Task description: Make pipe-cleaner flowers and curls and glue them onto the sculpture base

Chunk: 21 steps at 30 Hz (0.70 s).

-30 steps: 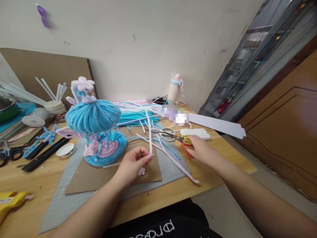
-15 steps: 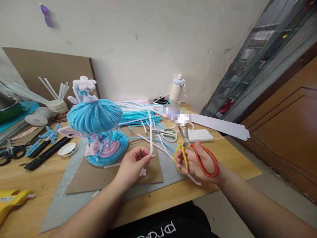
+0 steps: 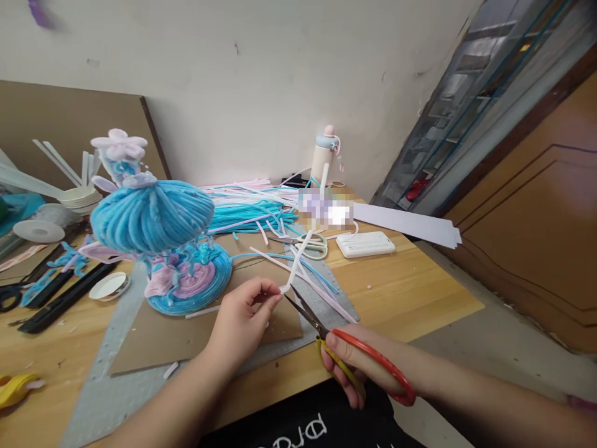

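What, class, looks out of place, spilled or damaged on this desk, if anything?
A pixelated patch before the bottle looks odd: it hides whatever lies there. A stray pale offcut lies loose on the cutting mat, away from the heaped stems. No spill shows.

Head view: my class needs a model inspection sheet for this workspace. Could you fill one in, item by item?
Surface: wooden table bearing a grey mat and cardboard sheet.
Job's things: white strip; red-and-yellow scissors, blades parted beside it, contact unclear; fuzzy blue-and-pink figure standing on the cardboard.
Clutter: piled coloured strips, pale-handled scissors, spool, yellow tool at the picture's edge.
Hands: left hand pinches the white strip; right hand grips the red-and-yellow scissors.
Cables: thin loop by the white box, possibly a cable.
Surroundings: wall behind, bottle upright, brown door at right.
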Tool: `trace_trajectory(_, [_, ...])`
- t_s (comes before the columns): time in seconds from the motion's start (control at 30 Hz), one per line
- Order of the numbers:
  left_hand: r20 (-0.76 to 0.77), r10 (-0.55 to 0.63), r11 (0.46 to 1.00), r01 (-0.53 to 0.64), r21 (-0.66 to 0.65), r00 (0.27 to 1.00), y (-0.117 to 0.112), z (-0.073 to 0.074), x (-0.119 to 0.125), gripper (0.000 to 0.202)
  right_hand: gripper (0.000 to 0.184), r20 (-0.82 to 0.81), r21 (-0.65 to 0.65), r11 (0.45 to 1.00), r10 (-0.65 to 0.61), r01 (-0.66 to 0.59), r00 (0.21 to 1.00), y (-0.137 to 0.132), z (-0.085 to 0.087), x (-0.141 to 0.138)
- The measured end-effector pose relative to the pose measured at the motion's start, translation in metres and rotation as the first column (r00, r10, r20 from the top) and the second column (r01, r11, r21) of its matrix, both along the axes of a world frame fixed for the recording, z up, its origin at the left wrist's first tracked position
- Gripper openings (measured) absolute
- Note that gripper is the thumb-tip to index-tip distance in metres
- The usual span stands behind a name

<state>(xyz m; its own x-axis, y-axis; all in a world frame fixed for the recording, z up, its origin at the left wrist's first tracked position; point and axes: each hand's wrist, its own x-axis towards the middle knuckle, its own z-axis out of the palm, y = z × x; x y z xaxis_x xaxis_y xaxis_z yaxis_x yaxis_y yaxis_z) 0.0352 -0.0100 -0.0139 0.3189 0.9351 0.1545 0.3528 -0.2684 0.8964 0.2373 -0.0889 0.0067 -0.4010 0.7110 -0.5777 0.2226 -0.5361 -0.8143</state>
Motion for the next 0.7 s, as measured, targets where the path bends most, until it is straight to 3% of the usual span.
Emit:
trace_trajectory(0.17, [-0.140, -0.032, 0.963, 0.068, 0.263, 0.990, -0.002, 0.003, -0.002, 0.005, 0.058, 0.044, 0.001, 1.000, 0.001, -0.001, 0.999, 0.005, -0.006, 0.002])
trace_trajectory(0.33, [-0.229, -0.060, 0.833, 0.176, 0.525, 0.971, -0.003, 0.012, -0.004, 0.013, 0.047, 0.194, 0.071, 0.993, 0.078, -0.093, 0.978, 0.010, -0.001, 0.009])
trace_trajectory(0.57, [-0.311, -0.038, 0.727, 0.240, 0.643, 0.950, -0.002, 0.017, -0.006, 0.014, 0.047, 0.448, 0.121, 0.964, 0.160, -0.237, 0.880, 0.017, 0.024, 0.012])
trace_trajectory(0.7, [-0.351, -0.048, 0.681, 0.288, 0.674, 0.935, 0.000, 0.017, -0.008, 0.014, 0.047, 0.601, 0.286, 0.906, 0.085, -0.313, 0.795, 0.021, 0.028, 0.012])
